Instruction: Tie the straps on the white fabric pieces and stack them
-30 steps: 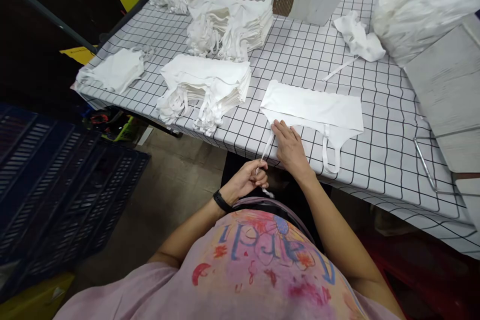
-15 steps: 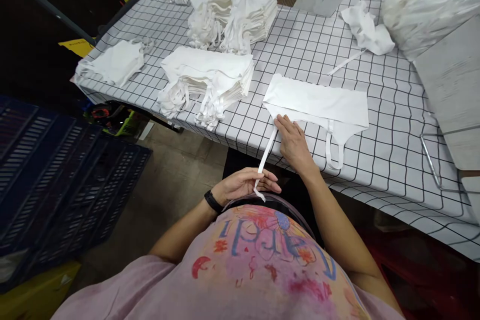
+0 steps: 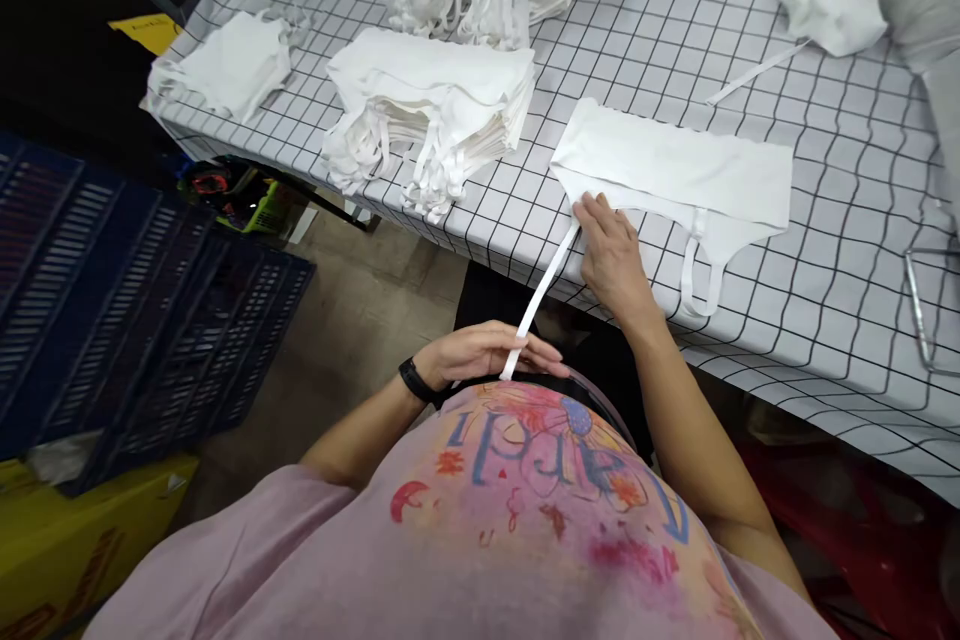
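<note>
You're easing clench: left hand (image 3: 484,350) is lying straight, white strap (image 3: 539,294) is crossing it, more length is showing; flat right hand (image 3: 613,252) is pressing white garment (image 3: 675,168) at one o'clock.

Garment workshop: stacked tops (image 3: 439,70), crates (image 3: 124,320)

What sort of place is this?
Probably a garment workshop: white strapped fabric garments in stacks, a white, black-checked cloth-covered table, and dark blue slatted plastic crates nearby.
</note>
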`<state>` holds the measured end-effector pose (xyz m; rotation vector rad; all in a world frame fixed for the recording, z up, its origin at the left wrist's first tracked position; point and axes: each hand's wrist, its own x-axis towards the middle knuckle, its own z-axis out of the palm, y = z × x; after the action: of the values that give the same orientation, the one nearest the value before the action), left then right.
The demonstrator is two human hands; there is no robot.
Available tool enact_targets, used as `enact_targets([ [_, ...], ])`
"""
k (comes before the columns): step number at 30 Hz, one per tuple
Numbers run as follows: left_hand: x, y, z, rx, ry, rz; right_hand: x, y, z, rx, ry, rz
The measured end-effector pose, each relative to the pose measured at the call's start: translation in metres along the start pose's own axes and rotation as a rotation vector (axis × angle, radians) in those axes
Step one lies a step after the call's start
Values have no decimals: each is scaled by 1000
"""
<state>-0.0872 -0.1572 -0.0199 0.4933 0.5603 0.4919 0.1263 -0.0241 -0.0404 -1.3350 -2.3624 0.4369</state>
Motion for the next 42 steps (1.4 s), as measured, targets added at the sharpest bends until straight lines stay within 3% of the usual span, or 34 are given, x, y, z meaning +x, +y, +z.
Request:
enact_targets([
  [3,6,2,1,-181,77,39,-14,-15,-10,59,123,-34],
  [8,16,12,7,-386,153,80,-66,-47,-28,176,291,-117],
  [12,21,18,12,-450,197,120,-94,-52,-22,166,293,-245],
  [16,28,19,15,-540,226,96,-95,-50,-14,131,188,-242],
  [23,36,17,24,-571,389,68,-72,-63,-21,397,216,-267],
  [27,36,10,23,-335,320,123,-63,-74,-30,672,159,-104],
  [29,34,14,21,-159,278,84,-60,-76,-34,808,120,68],
  [32,26,35,19,217,230,-69,-51,-72,-41,1025,116,371],
  [34,24,59,20,486,220,-86,-42,-64,-45,1143,160,512],
  [36,28,85,21,777,279,33,-31,-54,-47,1219,196,592],
  [38,42,108,19,1088,403,259,-19,-43,-48,1269,209,630],
  [40,66,128,10,1368,497,493,-8,-34,-46,1303,221,653],
  [42,95,145,-3,1591,500,646,1,-28,-45,1321,246,693],
])
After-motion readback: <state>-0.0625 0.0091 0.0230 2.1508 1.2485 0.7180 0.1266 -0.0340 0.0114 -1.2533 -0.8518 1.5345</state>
